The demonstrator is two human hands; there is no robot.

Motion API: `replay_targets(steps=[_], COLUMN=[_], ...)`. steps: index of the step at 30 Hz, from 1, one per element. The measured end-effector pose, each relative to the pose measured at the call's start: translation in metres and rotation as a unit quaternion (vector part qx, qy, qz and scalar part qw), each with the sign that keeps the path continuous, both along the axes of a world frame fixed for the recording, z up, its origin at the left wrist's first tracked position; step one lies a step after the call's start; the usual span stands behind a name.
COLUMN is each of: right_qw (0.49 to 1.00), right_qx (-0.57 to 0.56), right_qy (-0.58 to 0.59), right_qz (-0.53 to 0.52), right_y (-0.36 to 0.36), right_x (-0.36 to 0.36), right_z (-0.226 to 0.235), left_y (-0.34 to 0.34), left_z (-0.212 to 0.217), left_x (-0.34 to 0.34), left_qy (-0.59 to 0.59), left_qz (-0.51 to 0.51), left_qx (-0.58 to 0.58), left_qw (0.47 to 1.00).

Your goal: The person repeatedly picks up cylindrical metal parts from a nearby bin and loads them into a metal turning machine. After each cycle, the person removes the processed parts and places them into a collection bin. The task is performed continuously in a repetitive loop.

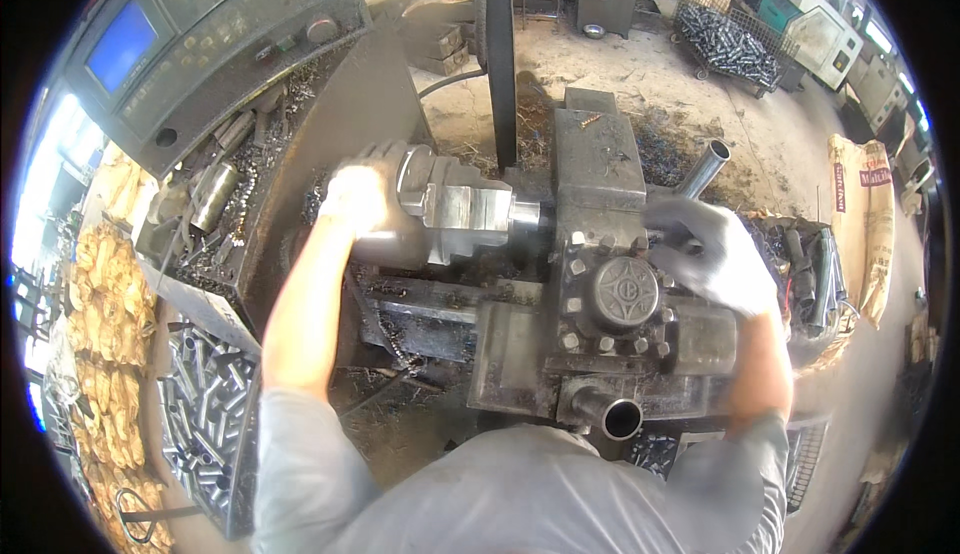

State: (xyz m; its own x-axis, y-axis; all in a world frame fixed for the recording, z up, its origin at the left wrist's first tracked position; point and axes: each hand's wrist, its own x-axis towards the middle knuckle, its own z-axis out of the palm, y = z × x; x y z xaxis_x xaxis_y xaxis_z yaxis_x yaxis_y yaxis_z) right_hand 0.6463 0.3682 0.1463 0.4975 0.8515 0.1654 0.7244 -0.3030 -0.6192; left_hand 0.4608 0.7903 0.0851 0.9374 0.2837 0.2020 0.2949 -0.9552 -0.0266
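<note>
My left hand (357, 197), bright and smeared, is at the near left side of the lathe's chuck (400, 209); its fingers cannot be made out. Stepped metal jaws (470, 209) stick out rightward from the chuck. A short shiny metal end (525, 214) shows between them and the block-shaped tool turret (600, 164). My right hand (712, 254), in a grey-white glove, is at the turret's right side. Its fingers are bent leftward and blurred, and whether they grip anything is hidden. Just beyond that hand, a metal tube (708, 166) slants up from the turret.
A control panel (150, 64) with a blue screen stands at far left. Cut metal tubes fill a bin (240, 494) at lower left. Another tube (615, 418) points toward me from the turret. Metal chips lie on the lathe bed (430, 304). A paper sack (860, 224) stands at right.
</note>
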Motion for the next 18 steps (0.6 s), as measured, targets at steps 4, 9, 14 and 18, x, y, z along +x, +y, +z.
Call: replay_targets(steps=[4, 9, 14, 18], right_qw=[0.974, 0.907, 0.812, 0.892], right_qx=[-0.209, -0.354, -0.517, -0.384], right_qy=[-0.066, -0.129, 0.230, 0.086], right_qz=[0.064, 0.187, 0.146, 0.224], right_y=[0.115, 0.205, 0.212, 0.223], right_x=[0.017, 0.034, 0.076, 0.074], right_z=[-0.005, -0.079, -0.108, -0.119], left_y=[0.003, -0.025, -0.020, -0.017], left_z=[0.048, 0.023, -0.047, -0.046], left_x=[0.044, 0.030, -0.018, -0.020], left_qy=[0.252, 0.081, -0.237, -0.263], left_qz=[0.073, 0.128, 0.042, 0.023], left_qx=[-0.080, -0.080, 0.022, 0.037], left_qw=[0.962, 0.985, 0.970, 0.964])
